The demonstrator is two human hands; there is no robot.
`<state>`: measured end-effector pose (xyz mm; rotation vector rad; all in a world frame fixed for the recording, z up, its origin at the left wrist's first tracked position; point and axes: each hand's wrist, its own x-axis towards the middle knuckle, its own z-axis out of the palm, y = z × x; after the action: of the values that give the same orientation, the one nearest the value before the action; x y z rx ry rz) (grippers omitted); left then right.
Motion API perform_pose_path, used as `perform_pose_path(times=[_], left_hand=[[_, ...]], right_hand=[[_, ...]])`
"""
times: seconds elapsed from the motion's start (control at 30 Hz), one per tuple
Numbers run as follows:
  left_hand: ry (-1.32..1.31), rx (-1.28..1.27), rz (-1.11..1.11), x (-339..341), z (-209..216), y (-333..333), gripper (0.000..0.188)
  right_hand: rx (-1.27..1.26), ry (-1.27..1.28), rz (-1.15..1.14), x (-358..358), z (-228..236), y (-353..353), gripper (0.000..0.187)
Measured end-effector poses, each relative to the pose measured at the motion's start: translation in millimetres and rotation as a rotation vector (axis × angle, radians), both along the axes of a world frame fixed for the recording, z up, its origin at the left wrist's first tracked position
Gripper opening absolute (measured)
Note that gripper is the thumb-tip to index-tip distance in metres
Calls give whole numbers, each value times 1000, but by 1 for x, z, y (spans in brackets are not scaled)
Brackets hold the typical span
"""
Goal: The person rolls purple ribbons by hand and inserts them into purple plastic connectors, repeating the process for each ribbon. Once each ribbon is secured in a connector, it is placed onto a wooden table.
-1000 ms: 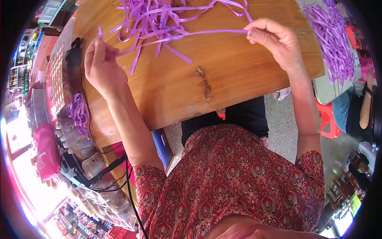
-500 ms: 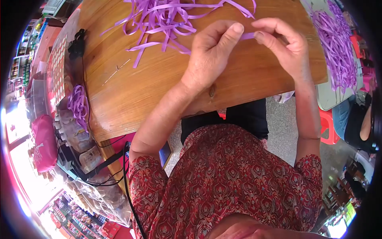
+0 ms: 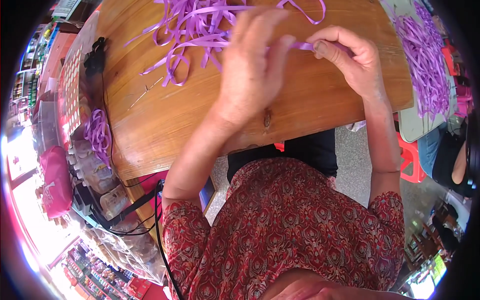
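A thin purple ribbon [image 3: 303, 46] runs from the pinched thumb and forefinger of my right hand [image 3: 352, 62] toward the thumb of my left hand [image 3: 250, 65]. My left hand is smeared by motion; its fingers stretch upward and the thumb stands apart, and no ribbon shows gripped between them. Behind the left hand, a loose heap of purple ribbons [image 3: 195, 22] spreads over the far part of the wooden table [image 3: 165, 125]. Some strands of the heap are hidden by that hand. One ribbon loop curls beyond the right hand.
A thin metal needle-like tool [image 3: 145, 91] lies on the table's left. A purple ribbon bundle [image 3: 98, 134] hangs by the left edge, near a pink pouch [image 3: 55, 182] and black cables [image 3: 131, 231]. More ribbons [image 3: 422, 65] cover a pale table at right, beside a red stool [image 3: 411, 159].
My left hand has moved left and opened away from the ribbon. My right hand has shifted slightly left, still pinching. Loose ribbon strands near the left hand have shifted left.
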<state>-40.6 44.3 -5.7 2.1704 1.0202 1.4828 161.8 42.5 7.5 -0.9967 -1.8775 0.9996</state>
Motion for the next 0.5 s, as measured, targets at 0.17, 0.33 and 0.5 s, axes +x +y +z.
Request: perform_pose_path(times=[0.17, 0.33, 0.5], left_hand=[[-458, -624, -282, 24, -16, -8, 13], [-278, -467, -201, 9, -18, -8, 7], [-393, -713, -152, 3, -7, -10, 7]], right_hand=[[34, 67, -33, -5, 6, -3, 15], [-15, 54, -37, 3, -2, -8, 16], [175, -172, -111, 14, 1, -7, 16]])
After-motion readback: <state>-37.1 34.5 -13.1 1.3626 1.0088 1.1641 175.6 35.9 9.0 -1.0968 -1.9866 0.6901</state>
